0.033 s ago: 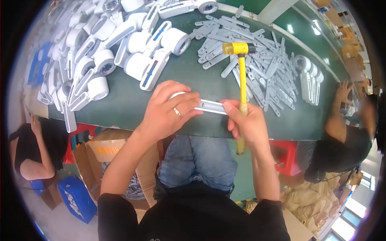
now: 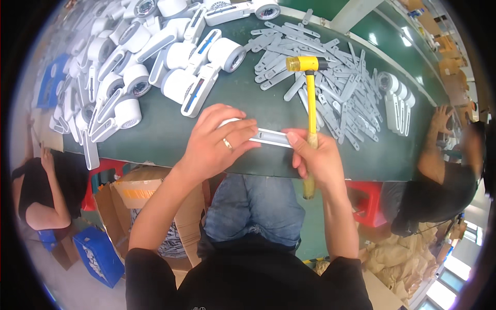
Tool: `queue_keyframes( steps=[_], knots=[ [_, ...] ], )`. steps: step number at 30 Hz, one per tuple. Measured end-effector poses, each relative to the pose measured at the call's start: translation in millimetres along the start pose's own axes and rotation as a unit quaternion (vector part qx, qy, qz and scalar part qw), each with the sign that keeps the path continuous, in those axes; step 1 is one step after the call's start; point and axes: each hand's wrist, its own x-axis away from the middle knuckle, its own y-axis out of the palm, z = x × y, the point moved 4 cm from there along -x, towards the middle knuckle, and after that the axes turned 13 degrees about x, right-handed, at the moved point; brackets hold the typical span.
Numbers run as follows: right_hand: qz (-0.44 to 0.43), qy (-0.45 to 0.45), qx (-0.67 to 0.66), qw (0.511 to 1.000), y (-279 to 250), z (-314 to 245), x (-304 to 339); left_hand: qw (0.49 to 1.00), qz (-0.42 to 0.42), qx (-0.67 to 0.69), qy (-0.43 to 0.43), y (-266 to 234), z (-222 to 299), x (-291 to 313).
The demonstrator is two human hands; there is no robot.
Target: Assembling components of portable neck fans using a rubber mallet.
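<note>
Over the front of the table, a white slotted handle piece with a grey inlay [image 2: 273, 137] lies sideways between my hands. My left hand [image 2: 217, 135] is closed over its left end, fingers bent across it, hiding that part. My right hand [image 2: 318, 155] pinches the right end between thumb and fingers. The same hand also keeps a mallet with a yellow head [image 2: 305, 63] upright, its handle running down through the palm. Beyond the hands, grey strips [image 2: 330, 77] lie in a loose heap. White handheld fans [image 2: 179, 82] with round heads and slotted handles are piled at the left.
Several similar white fans [image 2: 398, 101] stand in a row at the right of the green table [image 2: 248, 98]. Beneath its front edge is an open cardboard box [image 2: 142, 188] of grey parts. Blue bins [image 2: 98, 256] stand lower left. People sit at both sides.
</note>
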Motion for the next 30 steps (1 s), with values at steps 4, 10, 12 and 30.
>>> queue_keyframes(
  steps=[4,10,12,30],
  knots=[
    [0.008,-0.006,0.004,1.000,-2.5,2.6,0.1,0.998,-0.044,-0.033,-0.019,-7.7,13.5,-12.7],
    [0.013,-0.012,-0.004,1.000,-5.9,5.1,-4.7,0.988,-0.118,-0.074,0.060,8.6,21.8,-27.7],
    [0.000,-0.019,-0.007,1.000,-4.9,5.8,-3.9,0.985,-0.173,-0.022,-0.012,12.9,14.8,-21.2],
    [0.038,-0.046,0.031,0.998,14.4,12.9,6.6,0.994,-0.092,-0.045,0.045,1.2,25.1,2.4]
  ],
)
